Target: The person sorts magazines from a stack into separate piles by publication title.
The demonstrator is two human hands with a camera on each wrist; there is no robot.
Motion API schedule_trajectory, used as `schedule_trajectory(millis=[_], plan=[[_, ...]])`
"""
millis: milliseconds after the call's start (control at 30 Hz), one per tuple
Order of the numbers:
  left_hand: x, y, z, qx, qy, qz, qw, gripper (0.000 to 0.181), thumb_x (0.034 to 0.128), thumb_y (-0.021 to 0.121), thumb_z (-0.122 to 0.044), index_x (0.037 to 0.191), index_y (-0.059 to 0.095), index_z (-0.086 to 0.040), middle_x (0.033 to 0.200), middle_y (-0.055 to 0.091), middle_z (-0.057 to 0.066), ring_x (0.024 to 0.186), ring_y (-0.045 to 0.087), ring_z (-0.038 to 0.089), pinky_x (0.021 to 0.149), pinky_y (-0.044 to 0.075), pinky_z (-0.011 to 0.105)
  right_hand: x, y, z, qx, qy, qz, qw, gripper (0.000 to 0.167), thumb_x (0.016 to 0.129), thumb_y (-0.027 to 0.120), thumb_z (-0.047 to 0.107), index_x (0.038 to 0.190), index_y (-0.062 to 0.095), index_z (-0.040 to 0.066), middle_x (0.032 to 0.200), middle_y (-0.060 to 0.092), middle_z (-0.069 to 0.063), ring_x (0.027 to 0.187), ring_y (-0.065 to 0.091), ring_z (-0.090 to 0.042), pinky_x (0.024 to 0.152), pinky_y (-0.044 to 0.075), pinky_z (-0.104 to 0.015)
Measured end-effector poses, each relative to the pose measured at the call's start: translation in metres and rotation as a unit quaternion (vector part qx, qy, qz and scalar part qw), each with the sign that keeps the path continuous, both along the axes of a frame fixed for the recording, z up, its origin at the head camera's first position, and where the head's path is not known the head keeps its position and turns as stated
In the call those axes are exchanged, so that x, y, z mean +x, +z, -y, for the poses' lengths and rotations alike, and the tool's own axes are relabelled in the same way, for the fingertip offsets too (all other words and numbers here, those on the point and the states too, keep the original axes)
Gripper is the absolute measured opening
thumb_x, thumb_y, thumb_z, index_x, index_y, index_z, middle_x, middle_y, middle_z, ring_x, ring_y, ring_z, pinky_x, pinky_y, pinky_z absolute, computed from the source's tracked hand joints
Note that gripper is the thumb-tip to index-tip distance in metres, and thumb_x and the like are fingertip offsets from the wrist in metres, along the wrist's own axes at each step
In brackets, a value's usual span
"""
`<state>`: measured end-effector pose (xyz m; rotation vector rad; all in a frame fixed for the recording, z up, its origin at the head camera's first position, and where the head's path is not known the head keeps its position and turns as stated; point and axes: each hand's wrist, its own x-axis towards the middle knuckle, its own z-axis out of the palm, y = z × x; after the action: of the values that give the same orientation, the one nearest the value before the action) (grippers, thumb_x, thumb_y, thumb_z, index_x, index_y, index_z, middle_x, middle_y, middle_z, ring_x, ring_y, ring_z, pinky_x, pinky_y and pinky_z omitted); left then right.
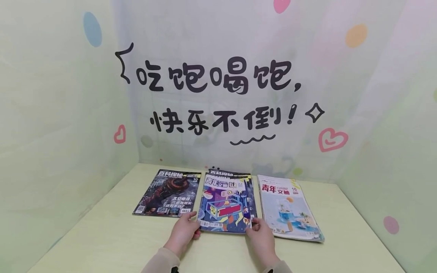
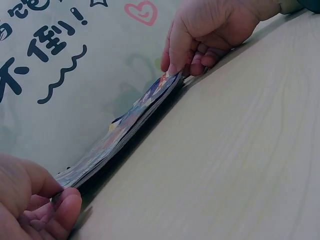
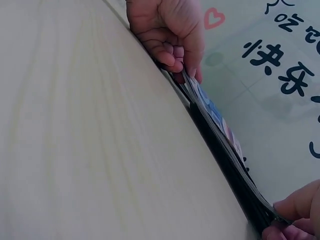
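Note:
A magazine with a purple and blue cartoon cover [image 1: 223, 210] lies in the middle, over at least one dark-covered magazine [image 1: 253, 189] that shows behind its top and right edges. My left hand [image 1: 184, 231] pinches its near left corner between thumb and fingers. At the near right corner my right hand [image 1: 261, 237] grips it the same way. Both wrist views show its near edge raised off the table: the left wrist view has the left hand [image 2: 37, 200] close and the right hand [image 2: 207, 40] beyond, and the right wrist view shows the right hand [image 3: 295, 217] at the lower corner.
To the left lies a dark magazine with a space picture [image 1: 167, 193]. On the right is a small stack of magazines, a pale blue beach cover [image 1: 290, 210] on top. The pale wooden table [image 1: 116, 242] meets printed fabric walls [image 1: 218, 151] at the back and sides.

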<state>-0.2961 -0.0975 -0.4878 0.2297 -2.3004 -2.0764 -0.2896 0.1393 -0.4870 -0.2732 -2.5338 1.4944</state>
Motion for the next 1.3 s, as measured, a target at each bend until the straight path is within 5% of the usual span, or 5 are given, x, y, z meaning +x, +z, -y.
schedule_trajectory(millis=[533,933,1067,1300], plan=[[-0.0024,-0.0023,-0.0033,-0.045,-0.029,0.015,0.9985,0.057,0.0866,0.047,0.001,0.142,0.035,0.010,0.081,0.061,0.012,0.053,0.055,0.014,0.047,0.050,0.026,0.0055,0.0040,-0.0043,0.023,0.023,0.018,0.9993,0.039,0.079,0.068,0.006,0.116,0.063,-0.006,0.089,0.061,-0.008,0.083,0.054,-0.022,0.072,0.048,-0.038],[-0.0007,0.0001,0.0013,-0.033,-0.061,0.018,0.9974,0.064,0.0807,0.047,0.005,0.142,0.031,0.012,0.083,0.063,0.014,0.052,0.058,0.016,0.047,0.053,0.028,0.0002,0.0005,-0.0035,-0.116,0.054,0.056,0.9902,0.055,0.083,0.055,0.006,0.135,0.046,-0.011,0.113,0.060,-0.021,0.086,0.057,-0.021,0.072,0.053,-0.035],[0.0006,0.0026,0.0027,-0.007,-0.067,0.031,0.9973,0.065,0.0819,0.047,0.006,0.144,0.028,0.011,0.086,0.064,0.016,0.056,0.062,0.017,0.051,0.056,0.031,0.0020,0.0001,-0.0028,-0.159,0.072,0.054,0.9831,0.054,0.090,0.055,0.008,0.137,0.040,-0.014,0.098,0.064,-0.017,0.067,0.061,-0.017,0.060,0.055,-0.032],[0.0015,0.0049,0.0040,0.025,-0.074,0.037,0.9963,0.063,0.0850,0.047,0.008,0.144,0.026,0.010,0.086,0.065,0.016,0.056,0.062,0.016,0.051,0.055,0.028,0.0041,0.0002,-0.0024,-0.192,0.088,0.050,0.9762,0.057,0.088,0.055,-0.003,0.139,0.033,-0.016,0.082,0.059,-0.014,0.061,0.061,-0.017,0.057,0.056,-0.031]])
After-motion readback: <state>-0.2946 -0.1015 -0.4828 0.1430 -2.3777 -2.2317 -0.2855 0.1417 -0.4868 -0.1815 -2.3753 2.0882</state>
